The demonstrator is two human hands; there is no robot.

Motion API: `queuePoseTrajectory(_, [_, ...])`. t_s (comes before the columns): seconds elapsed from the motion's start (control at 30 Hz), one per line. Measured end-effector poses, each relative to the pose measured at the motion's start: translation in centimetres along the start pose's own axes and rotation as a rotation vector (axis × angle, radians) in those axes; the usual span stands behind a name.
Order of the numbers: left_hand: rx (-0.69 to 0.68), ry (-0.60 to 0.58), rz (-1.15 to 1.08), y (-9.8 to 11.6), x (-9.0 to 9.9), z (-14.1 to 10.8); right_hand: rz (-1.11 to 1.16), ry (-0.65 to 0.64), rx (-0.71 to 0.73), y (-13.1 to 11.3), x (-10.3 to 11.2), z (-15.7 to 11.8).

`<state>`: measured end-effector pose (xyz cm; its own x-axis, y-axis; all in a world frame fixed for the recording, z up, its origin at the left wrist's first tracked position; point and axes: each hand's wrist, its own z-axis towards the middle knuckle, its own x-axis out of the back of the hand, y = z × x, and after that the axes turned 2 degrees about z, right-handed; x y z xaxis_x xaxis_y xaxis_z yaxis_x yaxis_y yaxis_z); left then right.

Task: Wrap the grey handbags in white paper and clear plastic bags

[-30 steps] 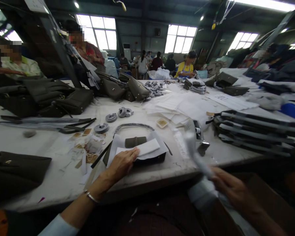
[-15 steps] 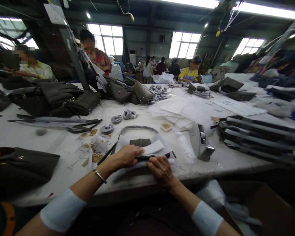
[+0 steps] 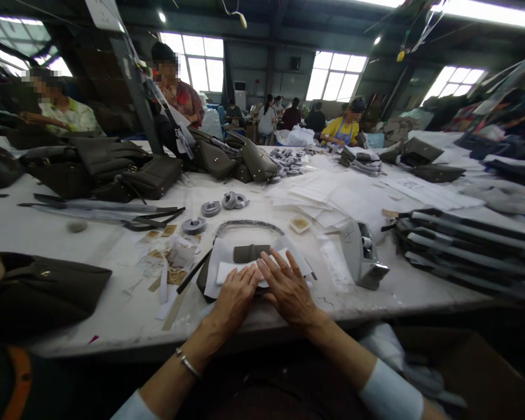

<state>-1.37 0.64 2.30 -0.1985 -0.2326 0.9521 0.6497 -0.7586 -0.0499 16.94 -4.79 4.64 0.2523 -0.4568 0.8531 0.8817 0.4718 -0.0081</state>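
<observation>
A dark handbag (image 3: pixel 205 279) lies flat in front of me, its wrapped handle (image 3: pixel 247 223) arching away on the far side. White paper (image 3: pixel 221 249) covers most of its face, and an olive flap or strap piece (image 3: pixel 245 253) shows on top. Across the near part runs a folded white strip (image 3: pixel 226 272). My left hand (image 3: pixel 236 291) rests on this strip with fingers stretched out. Flat beside it, my right hand (image 3: pixel 287 286) presses on the strip's right part, fingers spread. The two hands meet at the fingertips and hide the bag's near edge.
A tape dispenser (image 3: pixel 362 256) stands right of the bag, near a small dish (image 3: pixel 300 223). Grey rolls (image 3: pixel 193 226) and paper scraps (image 3: pixel 175 256) lie left. Stacked wrapped pieces (image 3: pixel 455 248) are at right, another dark bag (image 3: pixel 48 291) at left. Co-workers sit beyond.
Both hands have gone from gripping the bag's near edge to lying flat on top. The white strip, slanted before, now lies straighter across the bag.
</observation>
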Motion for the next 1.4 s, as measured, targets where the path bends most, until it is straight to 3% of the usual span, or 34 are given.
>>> queuePoseTrajectory(0.17, [-0.062,-0.077,0.022,-0.9,0.3,0.4,0.01,-0.206,-0.036,1.6,-2.1,1.1])
queuePoseTrajectory(0.4, [-0.196,-0.207,0.011,-4.3,2.8,-0.1,0.079,-0.27,-0.061,1.3,-0.8,1.1])
queuePoseTrajectory(0.53, [-0.309,-0.262,-0.031,-5.5,4.2,0.8,0.09,-0.262,-0.051,1.7,-1.3,1.0])
queuePoseTrajectory(0.67, [-0.379,-0.153,0.058,-5.4,3.7,0.8,0.042,-0.239,-0.027,1.8,-2.1,0.7])
queuePoseTrajectory(0.8, [-0.294,0.094,0.195,-4.6,0.9,-1.6,-0.011,-0.153,0.007,1.3,-2.6,0.1])
queuePoseTrajectory(0.9, [-0.214,0.184,0.222,-3.5,-0.3,-2.5,-0.021,-0.104,0.016,1.0,-2.9,-0.2])
queuePoseTrajectory(1.1, [-0.223,0.228,0.226,-1.0,-0.9,-0.5,-0.018,-0.047,0.024,1.3,-3.3,-0.4])
queuePoseTrajectory(1.27, [-0.227,0.297,0.175,-1.1,-2.1,0.3,-0.054,-0.03,0.011,1.1,-3.7,-0.5])
queuePoseTrajectory(1.4, [-0.238,0.236,0.242,-1.2,-1.9,0.0,-0.08,-0.004,-0.007,0.9,-4.2,-0.8])
